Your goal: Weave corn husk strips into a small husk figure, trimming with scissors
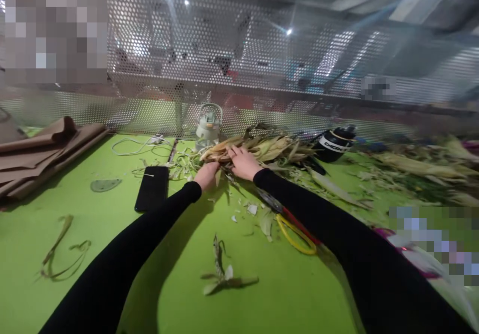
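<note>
Dried corn husks (277,149) lie in a heap at the far middle of the green table. At the near left edge of the heap is my left hand (207,176), its fingers curled against the husks with the tips partly hidden. My right hand (245,164) rests just beside it, fingers spread across the top of the husks. Scissors with a yellow handle (295,236) lie below my right forearm, along with a red-handled tool (299,222) partly covered by the sleeve. Nearer to me sits a small bundle of husk pieces (220,276).
Left of my hands are a black phone (151,189), a white cable (130,147), a half-round green piece (106,185) and folded brown paper (48,154). A pale bottle (208,127) and a black bottle (335,144) stand near the perforated metal screen (224,44). More husks (422,167) lie right.
</note>
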`<state>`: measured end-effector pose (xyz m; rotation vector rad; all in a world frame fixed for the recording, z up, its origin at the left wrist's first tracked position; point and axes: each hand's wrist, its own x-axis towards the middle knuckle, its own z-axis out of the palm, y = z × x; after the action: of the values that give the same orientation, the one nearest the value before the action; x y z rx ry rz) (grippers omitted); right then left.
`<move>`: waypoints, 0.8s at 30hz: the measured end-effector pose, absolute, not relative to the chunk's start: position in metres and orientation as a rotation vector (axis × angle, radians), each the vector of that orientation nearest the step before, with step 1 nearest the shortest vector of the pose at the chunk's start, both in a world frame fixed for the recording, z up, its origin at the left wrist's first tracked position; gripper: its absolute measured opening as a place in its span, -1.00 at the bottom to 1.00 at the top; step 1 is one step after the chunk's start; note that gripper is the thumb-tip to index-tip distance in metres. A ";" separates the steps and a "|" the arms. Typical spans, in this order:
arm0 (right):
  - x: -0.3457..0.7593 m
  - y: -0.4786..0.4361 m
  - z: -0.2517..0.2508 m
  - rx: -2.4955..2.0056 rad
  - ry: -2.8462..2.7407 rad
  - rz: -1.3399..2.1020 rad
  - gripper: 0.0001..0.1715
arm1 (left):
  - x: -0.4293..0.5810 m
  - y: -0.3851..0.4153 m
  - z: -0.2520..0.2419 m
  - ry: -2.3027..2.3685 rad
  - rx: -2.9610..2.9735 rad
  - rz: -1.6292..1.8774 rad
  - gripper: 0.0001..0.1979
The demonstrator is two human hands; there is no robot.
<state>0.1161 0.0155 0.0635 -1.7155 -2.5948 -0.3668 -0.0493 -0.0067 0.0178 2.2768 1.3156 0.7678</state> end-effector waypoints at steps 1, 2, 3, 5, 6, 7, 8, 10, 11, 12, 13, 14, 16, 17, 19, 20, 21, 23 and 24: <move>0.114 0.010 0.060 -1.727 -2.546 -0.362 -0.15 | -0.052 -0.008 0.020 1.320 2.228 0.789 -0.89; 0.112 0.005 0.059 -1.728 -2.499 -0.357 -0.16 | -0.054 -0.010 0.023 1.320 2.180 0.809 -0.93; 0.111 -0.001 0.059 -1.716 -2.459 -0.351 -0.18 | -0.057 -0.013 0.026 1.317 2.132 0.827 -0.95; 0.111 -0.017 0.064 -1.652 -2.408 -0.334 -0.23 | -0.064 -0.025 0.031 1.302 2.033 0.866 -0.95; 0.113 -0.026 0.067 -1.601 -2.396 -0.321 -0.27 | -0.068 -0.032 0.034 1.289 1.980 0.885 -0.94; 0.116 -0.037 0.070 -1.544 -2.386 -0.303 -0.33 | -0.073 -0.041 0.037 1.271 1.923 0.903 -0.92; 0.119 -0.049 0.073 -1.485 -2.373 -0.281 -0.40 | -0.077 -0.051 0.039 1.246 1.862 0.917 -0.91; 0.127 -0.075 0.074 -1.379 -2.341 -0.208 -0.55 | -0.085 -0.071 0.043 1.170 1.719 0.924 -0.89; 0.131 -0.087 0.072 -1.334 -2.321 -0.162 -0.59 | -0.087 -0.081 0.045 1.127 1.635 0.915 -0.88; 0.135 -0.099 0.069 -1.289 -2.298 -0.118 -0.61 | -0.089 -0.090 0.046 1.079 1.545 0.899 -0.86; 0.138 -0.109 0.065 -1.243 -2.272 -0.084 -0.61 | -0.089 -0.098 0.047 1.041 1.454 0.875 -0.84; 0.140 -0.119 0.060 -1.195 -2.252 -0.057 -0.61 | -0.089 -0.105 0.048 1.012 1.369 0.851 -0.84; 0.141 -0.133 0.048 -1.093 -2.233 -0.019 -0.59 | -0.087 -0.116 0.049 0.962 1.222 0.810 -0.84; 0.141 -0.138 0.043 -1.045 -2.233 -0.004 -0.58 | -0.086 -0.121 0.049 0.941 1.163 0.795 -0.84; 0.138 -0.146 0.035 -0.964 -2.237 0.018 -0.59 | -0.084 -0.128 0.048 0.913 1.074 0.768 -0.86; 0.136 -0.149 0.033 -0.926 -2.240 0.010 -0.62 | -0.084 -0.131 0.048 0.903 1.041 0.752 -0.86; 0.135 -0.151 0.032 -0.886 -2.244 -0.013 -0.65 | -0.084 -0.134 0.049 0.892 1.011 0.732 -0.86; 0.134 -0.155 0.032 -0.795 -2.267 -0.081 -0.70 | -0.084 -0.137 0.049 0.861 0.954 0.674 -0.86; 0.134 -0.157 0.034 -0.748 -2.287 -0.112 -0.70 | -0.084 -0.138 0.049 0.843 0.929 0.638 -0.86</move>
<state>0.1344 -0.1571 0.0336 -0.7482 -2.2868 -0.1122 -0.0840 -0.1385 0.0492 0.9291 0.8434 0.6375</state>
